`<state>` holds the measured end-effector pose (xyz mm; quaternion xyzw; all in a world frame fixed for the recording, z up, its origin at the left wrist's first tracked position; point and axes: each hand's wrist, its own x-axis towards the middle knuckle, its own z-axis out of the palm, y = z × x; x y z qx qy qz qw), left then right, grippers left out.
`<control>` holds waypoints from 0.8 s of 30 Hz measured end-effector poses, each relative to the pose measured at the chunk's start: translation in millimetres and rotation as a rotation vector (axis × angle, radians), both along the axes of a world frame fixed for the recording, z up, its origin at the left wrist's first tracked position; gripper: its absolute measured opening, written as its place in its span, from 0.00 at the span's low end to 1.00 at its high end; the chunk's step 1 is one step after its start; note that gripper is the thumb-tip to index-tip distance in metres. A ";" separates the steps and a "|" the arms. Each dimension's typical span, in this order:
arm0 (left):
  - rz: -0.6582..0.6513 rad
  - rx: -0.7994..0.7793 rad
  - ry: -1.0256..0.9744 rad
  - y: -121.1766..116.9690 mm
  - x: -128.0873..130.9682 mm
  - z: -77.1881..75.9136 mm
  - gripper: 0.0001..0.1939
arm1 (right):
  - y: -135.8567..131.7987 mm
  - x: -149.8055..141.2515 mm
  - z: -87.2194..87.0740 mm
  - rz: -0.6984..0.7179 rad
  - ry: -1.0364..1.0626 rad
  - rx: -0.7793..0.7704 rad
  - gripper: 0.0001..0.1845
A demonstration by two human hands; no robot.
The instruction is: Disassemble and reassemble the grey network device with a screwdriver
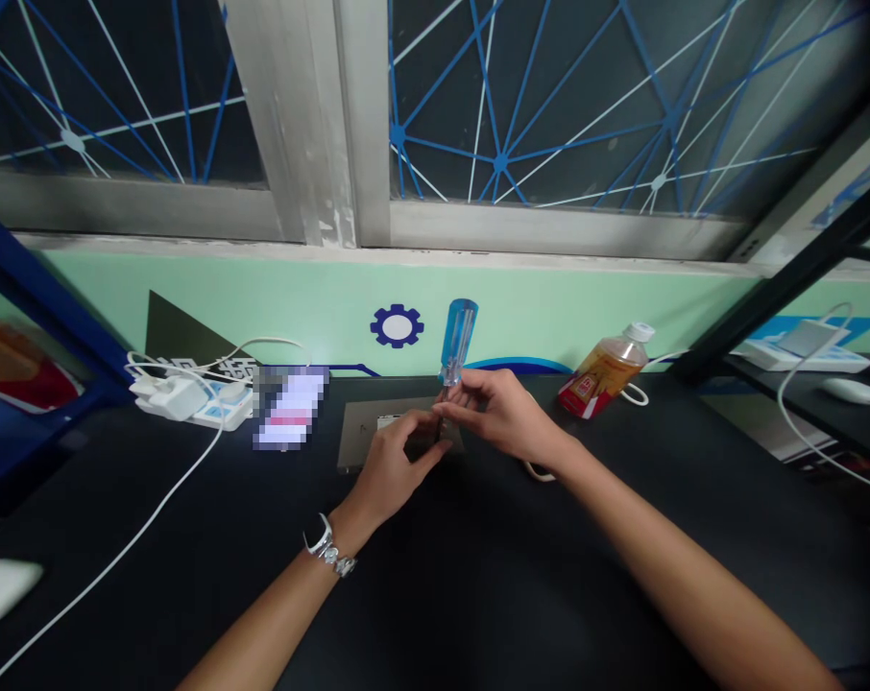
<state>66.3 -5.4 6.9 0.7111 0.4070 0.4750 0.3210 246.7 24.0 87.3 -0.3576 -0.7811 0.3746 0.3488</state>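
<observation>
A screwdriver with a clear blue handle (460, 331) stands nearly upright, handle up, in front of the green wall. My right hand (511, 413) is closed, its fingers pinching the screwdriver just under the handle. Low on the dark shaft, my left hand (396, 456) curls its thumb and index finger together; what they hold, if anything, is hidden. The wrist on that side wears a silver watch (324, 539). Behind and under the hands lies a flat grey panel-like object (357, 437) with a pale label, partly covered by my left hand. The screwdriver's tip cannot be made out.
To the left are a white power strip (223, 408) with chargers and cables, a phone (291, 413) with a blurred screen and a white mouse (4, 590). An orange drink bottle (600, 374) tilts at the right. A dark frame post (787, 259) rises beyond it.
</observation>
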 end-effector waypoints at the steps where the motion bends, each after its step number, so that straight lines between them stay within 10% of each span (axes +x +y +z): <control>1: 0.035 0.006 -0.010 -0.1 1.2 -0.7 0.08 | -0.6 -1.1 -0.5 -0.011 0.011 0.001 0.13; 24: -0.053 -0.025 -0.020 -0.4 -1.6 0.7 0.10 | -1.4 0.9 1.5 0.022 0.041 -0.047 0.13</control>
